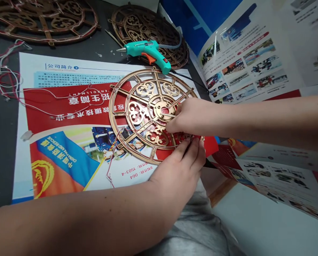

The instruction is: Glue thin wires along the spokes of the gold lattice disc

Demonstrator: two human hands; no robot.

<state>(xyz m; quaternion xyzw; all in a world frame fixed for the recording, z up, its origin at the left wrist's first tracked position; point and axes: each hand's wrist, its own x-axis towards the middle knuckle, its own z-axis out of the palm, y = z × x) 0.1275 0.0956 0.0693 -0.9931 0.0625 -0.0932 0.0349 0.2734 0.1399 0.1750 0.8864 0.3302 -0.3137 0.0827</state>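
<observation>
A round gold openwork frame [120, 114] with fleur-de-lis cutouts lies flat on printed sheets. My right hand [185, 115] is closed over its right half, pinching a thin pale wooden stick [168, 115] whose tip is at the centre hub. At the near right rim, the bent fingers of my left hand [184, 161] hold the frame; the fingertips are partly hidden. A thin red and white wire [111, 156] runs from the frame's left side down over the paper. Just behind the frame lies a teal glue gun [145, 49] with an orange trigger.
More dark openwork frames [133, 21] are stacked at the back, and another large frame [45, 26] is at the back left. Tangled wires [6, 76] lie at the left. A red brochure [41, 117] is under the work. Standing printed panels [236, 60] border the right side.
</observation>
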